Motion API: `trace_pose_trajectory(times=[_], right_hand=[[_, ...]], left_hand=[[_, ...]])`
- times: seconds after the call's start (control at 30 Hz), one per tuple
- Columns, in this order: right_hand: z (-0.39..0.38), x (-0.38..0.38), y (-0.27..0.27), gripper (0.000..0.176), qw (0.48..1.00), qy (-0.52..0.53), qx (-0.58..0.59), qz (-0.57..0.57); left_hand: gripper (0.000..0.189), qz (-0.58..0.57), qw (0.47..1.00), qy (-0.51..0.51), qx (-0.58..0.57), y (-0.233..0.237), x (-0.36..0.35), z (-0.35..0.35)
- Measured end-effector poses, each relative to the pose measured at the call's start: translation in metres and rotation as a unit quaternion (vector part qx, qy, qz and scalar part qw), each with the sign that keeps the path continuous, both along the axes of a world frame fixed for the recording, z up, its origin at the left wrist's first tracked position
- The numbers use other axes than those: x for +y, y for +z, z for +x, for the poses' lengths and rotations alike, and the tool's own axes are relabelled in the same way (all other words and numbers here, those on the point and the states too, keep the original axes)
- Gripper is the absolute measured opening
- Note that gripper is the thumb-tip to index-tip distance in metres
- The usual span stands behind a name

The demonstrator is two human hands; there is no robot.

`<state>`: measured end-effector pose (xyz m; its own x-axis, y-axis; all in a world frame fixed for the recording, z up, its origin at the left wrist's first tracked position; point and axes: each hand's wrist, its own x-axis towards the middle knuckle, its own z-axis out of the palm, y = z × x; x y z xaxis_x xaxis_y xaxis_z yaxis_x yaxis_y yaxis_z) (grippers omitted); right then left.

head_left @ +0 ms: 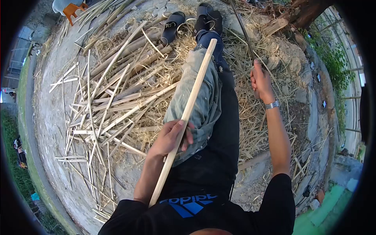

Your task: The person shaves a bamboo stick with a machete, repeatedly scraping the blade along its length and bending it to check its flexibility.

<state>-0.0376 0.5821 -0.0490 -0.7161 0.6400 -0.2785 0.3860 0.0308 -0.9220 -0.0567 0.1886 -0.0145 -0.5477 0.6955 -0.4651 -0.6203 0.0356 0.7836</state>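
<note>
A long, pale split bamboo strip (197, 83) runs at a slant from my lap to near my feet. My left hand (167, 140) is wrapped around its lower part. Under the strip, a grey-green cloth (184, 90) covers my leg. To the right, my right hand (261, 83) is closed on the handle of a long, dark-bladed knife (245, 33), its thumb stretched along the handle. The blade points away from me, apart from the strip, and its tip runs up to the top of the view. The handle is mostly hidden in my fist.
Many split strips (105, 113) and whole bamboo poles (129, 62) lie piled on the ground at left. Curly shavings (250, 129) surround my legs. A tree trunk (313, 11) and a dirt mound (288, 58) stand at upper right. An orange chair (72, 11) is at far upper left.
</note>
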Motion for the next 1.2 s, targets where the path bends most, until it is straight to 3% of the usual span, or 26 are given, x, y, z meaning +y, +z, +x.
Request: trace_pose_trajectory(times=[0.03,0.13,0.23,0.27,0.33,0.37,0.47,0.53,0.63,0.67,0.77,0.87,1.0,1.2], right_hand=[[0.005,-0.008,0.009,0.067,1.0,0.007,0.0,-0.026],[0.013,-0.033,0.022,0.062,0.997,0.046,0.012,-0.06],[0.014,-0.053,0.022,0.056,0.974,0.155,0.049,0.157],[0.013,-0.058,0.023,0.056,0.974,0.153,0.051,0.156],[0.009,-0.075,0.033,0.057,0.906,0.228,0.088,0.346],[0.009,-0.082,0.045,0.058,0.884,0.265,0.036,0.384],[0.008,-0.112,0.052,0.057,0.859,0.322,-0.042,0.396],[0.001,-0.109,0.037,0.059,0.858,0.337,-0.032,0.386],[-0.029,-0.079,0.012,0.07,0.845,0.298,-0.001,0.444],[-0.046,-0.067,0.005,0.074,0.867,0.278,-0.044,0.412],[-0.075,-0.053,0.0,0.073,0.864,0.242,-0.08,0.433],[-0.055,-0.083,0.027,0.07,0.894,0.268,0.038,0.356],[-0.031,-0.129,0.049,0.067,0.856,0.338,0.061,0.386],[-0.022,-0.129,0.056,0.066,0.834,0.378,-0.005,0.402]], left_hand=[[0.038,0.012,0.998,0.023,0.058,0.005,0.005,-0.003],[0.044,0.01,0.997,0.053,0.046,0.02,0.015,-0.014],[0.041,-0.03,0.998,0.016,0.055,0.014,0.019,-0.012],[0.042,-0.071,0.994,-0.026,0.081,0.013,0.021,-0.01],[0.041,-0.08,0.993,-0.028,0.083,0.012,0.022,-0.003],[0.037,-0.086,0.991,-0.027,0.094,0.012,0.021,0.001],[0.033,-0.089,0.99,-0.029,0.109,0.012,0.02,0.003],[0.032,-0.086,0.99,-0.034,0.111,0.011,0.019,0.003],[0.03,-0.078,0.99,-0.041,0.11,0.01,0.015,0.005],[0.029,-0.088,0.99,-0.037,0.108,0.012,0.015,0.008],[0.028,-0.104,0.987,-0.034,0.118,0.017,0.015,0.009],[0.027,-0.094,0.99,-0.02,0.099,0.016,0.012,0.003],[0.029,-0.093,0.989,0.003,0.111,0.035,0.01,-0.007],[0.03,-0.089,0.993,0.009,0.08,0.018,0.006,0.002]])
